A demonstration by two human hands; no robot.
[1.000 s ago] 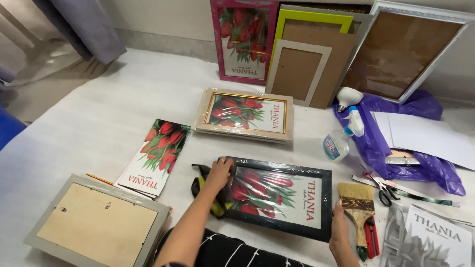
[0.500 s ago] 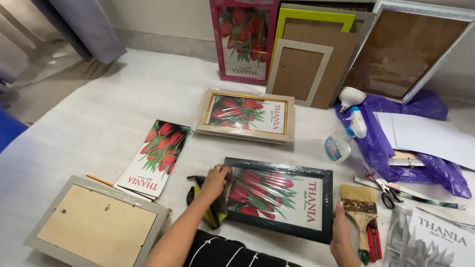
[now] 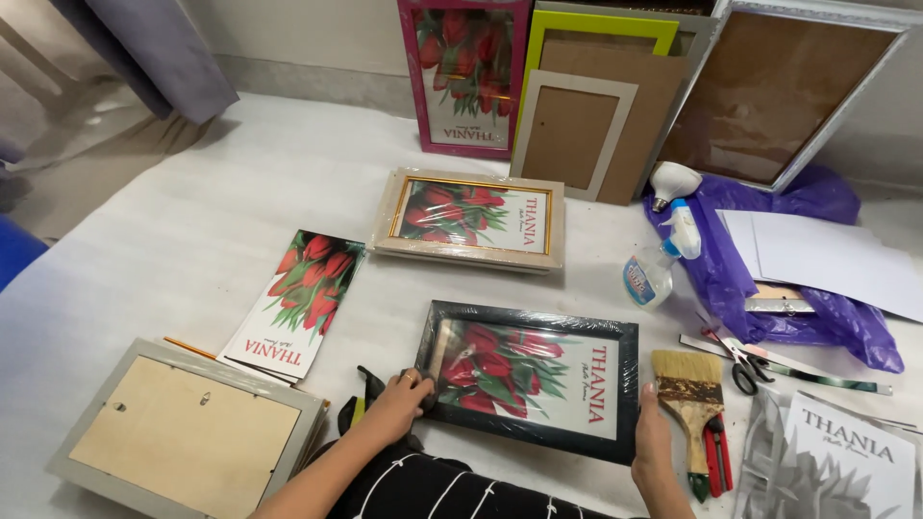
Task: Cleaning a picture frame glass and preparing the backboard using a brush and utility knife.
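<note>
Black frame [image 3: 532, 377] flat on the white floor [image 3: 192, 231], just in front of the knees, held at both short ends. Left hand [image 3: 399, 404] curled at the left edge, fingers pressing a dark cloth [image 3: 370, 394] against the corner; right hand [image 3: 654, 442] clamped on the lower right corner, thumb on top. Already wrapped in clear film (glossy, creased, catching the light), tulip print in place behind it. Judged well along: framed and sealed, only a wipe or tidy of the edge seemingly left.

Beige frame [image 3: 471, 219] beyond, likewise wrapped and finished-looking. Grey frame [image 3: 183, 432] at the left face down, plain board backing up, unwrapped. Loose tulip print [image 3: 298, 298] between them, glossy card, unframed. More frames leaning on the wall: pink [image 3: 461, 77], green [image 3: 596, 29], a large white one [image 3: 798, 96], most showing brown backing.

To the right, brush [image 3: 690, 404] with pale bristles and wooden handle, scissors [image 3: 735, 360], spray bottle [image 3: 663, 259], crumpled purple plastic [image 3: 769, 288], white sheets [image 3: 827, 259].
</note>
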